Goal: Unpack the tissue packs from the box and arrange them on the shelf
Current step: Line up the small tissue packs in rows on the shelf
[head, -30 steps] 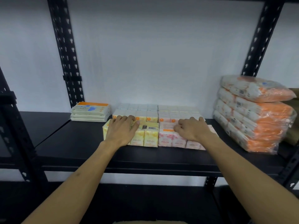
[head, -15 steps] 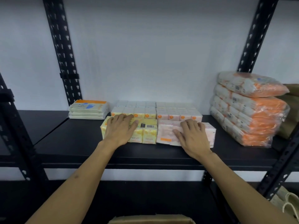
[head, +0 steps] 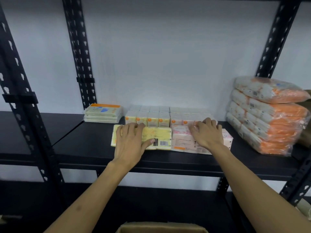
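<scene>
A yellow tissue pack (head: 159, 137) lies flat on the black shelf (head: 87, 145), and my left hand (head: 130, 142) rests on its left half with fingers spread. Beside it on the right lies a pink tissue pack (head: 183, 142); my right hand (head: 206, 133) presses on top of it, fingers extended toward the back. Behind both stands a row of small yellow and pink packs (head: 156, 118). The top edge of a cardboard box (head: 161, 227) shows at the bottom of the view.
A stack of white and orange flat packs (head: 102, 113) sits at the back left. A tall pile of orange bagged tissue (head: 269, 115) fills the shelf's right end. Black perforated uprights (head: 79, 52) frame the bay. A lower shelf (head: 151, 204) lies underneath.
Both front packs have been tipped from standing to lying flat, and my hands now press on their tops. The view has shifted down, bringing the box edge into sight.
</scene>
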`<state>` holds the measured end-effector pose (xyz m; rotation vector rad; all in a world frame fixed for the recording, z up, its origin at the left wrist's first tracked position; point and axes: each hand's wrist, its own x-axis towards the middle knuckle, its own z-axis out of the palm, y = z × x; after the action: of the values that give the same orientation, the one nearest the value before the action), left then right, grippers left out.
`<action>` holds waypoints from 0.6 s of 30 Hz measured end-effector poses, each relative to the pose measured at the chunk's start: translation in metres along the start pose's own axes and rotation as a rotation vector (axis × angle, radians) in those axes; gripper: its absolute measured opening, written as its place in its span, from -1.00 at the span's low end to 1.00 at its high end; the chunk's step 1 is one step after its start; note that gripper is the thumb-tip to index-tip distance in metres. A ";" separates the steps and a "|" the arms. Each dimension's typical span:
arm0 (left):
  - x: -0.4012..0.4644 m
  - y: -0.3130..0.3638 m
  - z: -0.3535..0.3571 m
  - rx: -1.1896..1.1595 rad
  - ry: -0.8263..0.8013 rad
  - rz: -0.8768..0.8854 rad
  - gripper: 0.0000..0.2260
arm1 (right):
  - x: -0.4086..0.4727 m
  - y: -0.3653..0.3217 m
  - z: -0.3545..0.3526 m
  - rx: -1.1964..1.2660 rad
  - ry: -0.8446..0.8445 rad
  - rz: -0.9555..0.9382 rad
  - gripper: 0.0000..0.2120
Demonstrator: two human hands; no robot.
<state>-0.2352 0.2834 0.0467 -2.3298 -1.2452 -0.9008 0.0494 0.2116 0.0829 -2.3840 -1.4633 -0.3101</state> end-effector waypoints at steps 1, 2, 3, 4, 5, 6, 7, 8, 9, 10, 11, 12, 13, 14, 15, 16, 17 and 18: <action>-0.001 0.000 -0.001 0.020 0.009 0.010 -0.42 | 0.001 0.000 0.001 -0.004 -0.027 -0.011 -0.39; -0.003 0.000 -0.001 0.032 0.020 0.018 -0.42 | 0.002 0.000 0.001 0.001 -0.048 -0.024 -0.40; -0.004 0.001 0.000 0.036 0.033 0.021 -0.42 | 0.002 0.000 0.000 0.009 -0.057 -0.034 -0.41; -0.004 0.002 0.001 0.035 0.042 0.017 -0.43 | 0.002 0.001 0.000 0.014 -0.050 -0.040 -0.42; -0.004 0.004 0.002 0.034 0.050 0.008 -0.43 | 0.001 0.003 0.002 0.016 -0.033 -0.043 -0.43; -0.005 0.007 0.004 0.034 0.056 -0.004 -0.44 | 0.000 0.004 0.003 0.014 -0.016 -0.047 -0.43; -0.006 0.009 0.006 0.032 0.062 -0.015 -0.45 | -0.001 0.004 0.004 0.011 -0.007 -0.051 -0.43; -0.007 0.011 0.008 0.026 0.065 -0.026 -0.46 | -0.002 0.005 0.005 0.006 -0.002 -0.056 -0.42; -0.008 0.012 0.009 0.016 0.069 -0.034 -0.47 | -0.002 0.005 0.006 0.003 -0.001 -0.059 -0.40; -0.008 0.012 0.009 0.003 0.070 -0.038 -0.47 | -0.002 0.005 0.006 0.001 0.002 -0.062 -0.39; -0.005 0.010 0.007 -0.005 0.065 -0.038 -0.46 | -0.002 0.005 0.007 0.003 0.006 -0.065 -0.37; 0.000 0.008 0.003 -0.006 0.047 -0.036 -0.45 | -0.002 0.006 0.007 0.003 0.013 -0.066 -0.38; 0.006 0.007 -0.002 -0.010 0.012 -0.033 -0.44 | -0.002 0.006 0.008 0.003 0.020 -0.067 -0.38; 0.015 0.005 -0.009 -0.030 -0.043 -0.039 -0.44 | -0.002 0.006 0.009 0.000 0.026 -0.066 -0.39; 0.026 0.003 -0.015 -0.071 -0.098 -0.060 -0.44 | -0.001 0.006 0.009 -0.003 0.031 -0.066 -0.39; 0.038 0.002 -0.021 -0.122 -0.145 -0.087 -0.45 | -0.001 0.005 0.010 -0.005 0.036 -0.064 -0.38; 0.050 0.000 -0.025 -0.168 -0.189 -0.106 -0.46 | -0.001 0.005 0.010 -0.004 0.042 -0.061 -0.37; 0.061 0.000 -0.027 -0.190 -0.242 -0.114 -0.47 | -0.001 0.005 0.011 -0.004 0.049 -0.058 -0.35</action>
<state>-0.2195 0.3058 0.1079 -2.6026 -1.4576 -0.8230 0.0533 0.2125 0.0717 -2.3233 -1.5122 -0.3831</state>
